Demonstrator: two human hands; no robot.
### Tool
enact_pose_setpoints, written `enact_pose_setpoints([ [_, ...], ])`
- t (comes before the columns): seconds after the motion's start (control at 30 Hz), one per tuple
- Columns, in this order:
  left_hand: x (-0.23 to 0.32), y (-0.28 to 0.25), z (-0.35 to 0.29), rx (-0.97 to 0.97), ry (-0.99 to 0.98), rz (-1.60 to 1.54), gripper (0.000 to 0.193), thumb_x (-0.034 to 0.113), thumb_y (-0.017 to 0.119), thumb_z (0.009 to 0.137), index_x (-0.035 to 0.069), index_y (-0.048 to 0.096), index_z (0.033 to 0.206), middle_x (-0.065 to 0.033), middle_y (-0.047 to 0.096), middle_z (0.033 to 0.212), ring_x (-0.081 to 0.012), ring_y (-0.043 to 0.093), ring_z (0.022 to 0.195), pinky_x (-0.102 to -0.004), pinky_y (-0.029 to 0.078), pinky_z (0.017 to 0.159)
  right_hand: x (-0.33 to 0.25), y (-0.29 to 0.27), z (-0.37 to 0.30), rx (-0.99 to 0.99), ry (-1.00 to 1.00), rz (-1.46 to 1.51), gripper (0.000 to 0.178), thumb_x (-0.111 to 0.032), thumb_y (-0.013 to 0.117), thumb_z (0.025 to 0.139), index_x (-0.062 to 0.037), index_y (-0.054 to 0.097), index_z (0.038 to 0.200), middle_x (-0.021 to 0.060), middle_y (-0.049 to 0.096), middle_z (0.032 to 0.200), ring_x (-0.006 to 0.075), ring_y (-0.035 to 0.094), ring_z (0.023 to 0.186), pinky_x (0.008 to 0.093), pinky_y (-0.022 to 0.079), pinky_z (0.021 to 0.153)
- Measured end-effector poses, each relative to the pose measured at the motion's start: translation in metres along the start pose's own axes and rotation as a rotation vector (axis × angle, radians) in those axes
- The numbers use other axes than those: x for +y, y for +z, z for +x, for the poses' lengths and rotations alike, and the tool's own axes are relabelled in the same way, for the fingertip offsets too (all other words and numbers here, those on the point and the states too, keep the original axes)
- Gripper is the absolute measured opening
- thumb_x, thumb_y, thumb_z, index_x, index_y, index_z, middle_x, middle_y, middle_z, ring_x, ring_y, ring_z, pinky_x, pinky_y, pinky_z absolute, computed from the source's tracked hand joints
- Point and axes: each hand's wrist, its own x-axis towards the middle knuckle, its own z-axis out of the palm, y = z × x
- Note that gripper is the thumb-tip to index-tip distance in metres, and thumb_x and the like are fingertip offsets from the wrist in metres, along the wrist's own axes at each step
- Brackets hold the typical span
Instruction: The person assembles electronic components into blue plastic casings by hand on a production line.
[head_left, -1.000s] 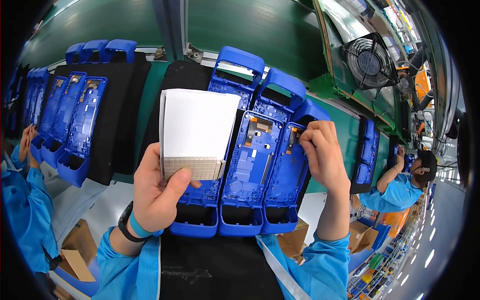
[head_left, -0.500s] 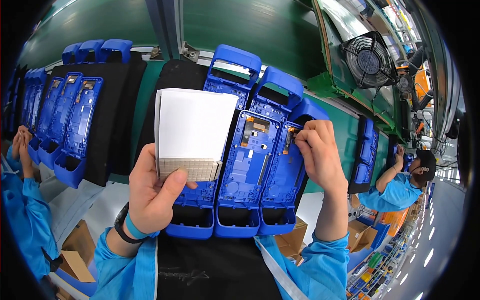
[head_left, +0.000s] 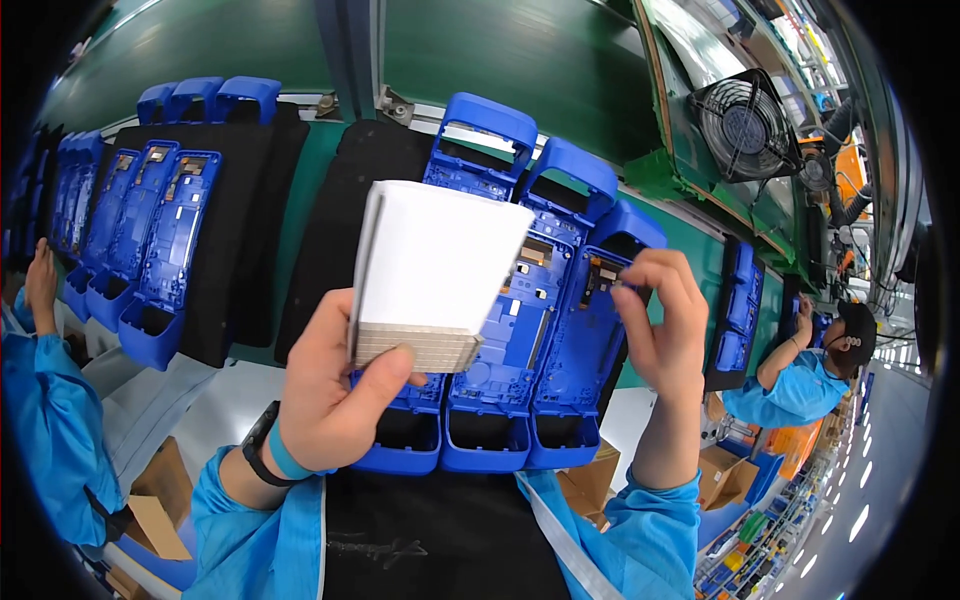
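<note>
My left hand [head_left: 335, 400] grips a stack of white sheets [head_left: 440, 255], thumb in front. Rows of small grey-beige rectangular pieces [head_left: 420, 346] line the stack's lower edge. Behind it, three blue plastic housings lie side by side on a black mat [head_left: 375, 155]; the stack covers much of the left one. Dark and orange flexible parts and small white pieces show inside the middle housing [head_left: 518, 335]. My right hand [head_left: 668, 320] is just off the upper right side of the right housing [head_left: 582, 345], thumb and forefinger pinched. Whatever sits between those fingertips is too small to make out.
More blue housings [head_left: 180, 235] rest on a black mat to the left, beside a co-worker's hand [head_left: 41, 280]. A black fan [head_left: 745, 125] stands at the upper right. Farther right are another housing group [head_left: 740, 310] and a person in blue [head_left: 800, 385]. Cardboard boxes [head_left: 725, 475] sit below.
My right hand has drawn back up and to the right, off the right housing's upper part. The sheet stack in my left hand has shifted right and tilted, covering part of the middle housing.
</note>
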Motion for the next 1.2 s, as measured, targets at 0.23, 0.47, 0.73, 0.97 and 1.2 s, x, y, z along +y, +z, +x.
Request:
enact_pose_setpoints([
  [0.23,0.004,0.011,0.003,-0.047,0.016,-0.003,0.031,0.007,0.056,0.098,-0.005,0.043,0.124,-0.0186,0.067,0.109,-0.0168,0.068,0.092,-0.0296,0.055,0.081,-0.056,0.027,0.006,-0.071,-0.360,0.195,0.027,0.002,0.079,0.069,-0.0032,0.066,0.091,0.0100,0.063,0.088,0.0249,0.059,0.075,0.0343,0.046,0.062],
  [0.47,0.005,0.013,0.003,-0.054,0.029,0.029,0.033,0.008,0.058,0.098,-0.007,0.044,0.124,-0.0182,0.070,0.105,-0.0189,0.070,0.092,-0.0306,0.056,0.081,-0.063,0.042,0.012,-0.045,-0.412,0.224,0.026,0.003,0.078,0.070,-0.0018,0.065,0.092,0.0103,0.062,0.087,0.0249,0.057,0.072,0.0340,0.044,0.060],
  [0.73,0.007,0.014,0.011,-0.035,-0.035,-0.036,0.027,0.007,0.055,0.099,-0.005,0.044,0.121,-0.0175,0.067,0.109,-0.0179,0.068,0.093,-0.0312,0.055,0.083,-0.060,0.048,0.005,0.031,-0.515,0.062,0.026,0.008,0.073,0.068,-0.0015,0.061,0.088,0.0123,0.057,0.083,0.0269,0.053,0.069,0.0342,0.043,0.058],
  [0.97,0.008,-0.008,0.003,0.158,0.052,-0.049,0.027,0.003,0.052,0.098,-0.004,0.043,0.122,-0.0183,0.064,0.113,-0.0184,0.067,0.093,-0.0316,0.055,0.085,-0.005,-0.016,0.000,-0.089,-0.165,-0.015,0.016,0.009,0.064,0.080,0.0002,0.057,0.091,0.0134,0.057,0.090,0.0280,0.055,0.077,0.0344,0.045,0.066],
  [1.2,-0.013,-0.049,-0.008,0.321,0.086,-0.048,0.042,0.014,0.051,0.101,-0.008,0.043,0.136,-0.0193,0.065,0.115,-0.0229,0.067,0.094,-0.0325,0.055,0.076,0.020,-0.021,-0.012,-0.282,-0.049,-0.104,0.010,0.004,0.064,0.083,0.0000,0.058,0.090,0.0129,0.056,0.092,0.0307,0.055,0.086,0.0367,0.047,0.075],
])
